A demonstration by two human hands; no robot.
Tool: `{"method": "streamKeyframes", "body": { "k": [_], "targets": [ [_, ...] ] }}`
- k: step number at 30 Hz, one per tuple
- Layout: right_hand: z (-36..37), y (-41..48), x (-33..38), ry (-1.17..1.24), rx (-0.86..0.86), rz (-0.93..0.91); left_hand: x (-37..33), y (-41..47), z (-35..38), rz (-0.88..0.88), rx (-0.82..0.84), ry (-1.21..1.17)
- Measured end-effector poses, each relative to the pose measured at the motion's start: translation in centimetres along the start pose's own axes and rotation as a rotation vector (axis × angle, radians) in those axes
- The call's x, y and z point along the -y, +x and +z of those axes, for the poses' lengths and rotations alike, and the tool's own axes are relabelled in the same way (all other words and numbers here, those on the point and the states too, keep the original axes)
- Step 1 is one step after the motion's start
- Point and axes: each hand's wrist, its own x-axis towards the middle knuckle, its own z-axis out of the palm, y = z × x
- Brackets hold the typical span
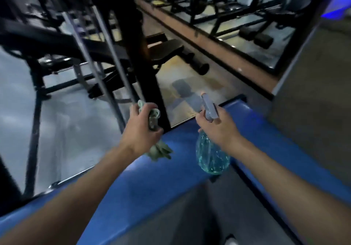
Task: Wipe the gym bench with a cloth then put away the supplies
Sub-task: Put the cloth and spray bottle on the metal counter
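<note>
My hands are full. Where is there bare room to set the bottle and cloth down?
The blue surface below the cloth and bottle is bare. The floor patch between black post and mirror base is open. Left of the post, machine frames crowd.

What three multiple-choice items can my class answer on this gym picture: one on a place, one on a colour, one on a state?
1. Where is the spray bottle? A on a chair; B hanging from a hook; C in the right hand.
2. What colour is the spray bottle's body? A clear teal; B red; C yellow.
3. What is the left hand doing? A lying flat and open; B gripping the cloth; C pointing.
Answers: 1 C, the right fingers wrap its neck; 2 A, it shows see-through blue-green; 3 B, the fingers curl round the bunched cloth.
</note>
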Motion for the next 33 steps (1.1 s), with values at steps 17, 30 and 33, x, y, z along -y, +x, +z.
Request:
{"method": "streamKeyframes", "body": {
  "k": [17, 30, 33],
  "targets": [
    [-48.6, -6.9, 0.4, -0.085, -0.932, 0.103, -51.6, 11.4, 22.7, 0.856, 0.464, -0.369],
    [-67.2, -22.8, -3.8, -0.196, -1.379, 0.170, -73.9, -2.3, 35.9, 0.976, 0.928, -0.388],
    [-70.7, -24.6, -6.5, -0.236, -1.392, 0.197, -76.7, -4.9, 39.2, 0.932, 0.972, -0.367]
  ]
}}
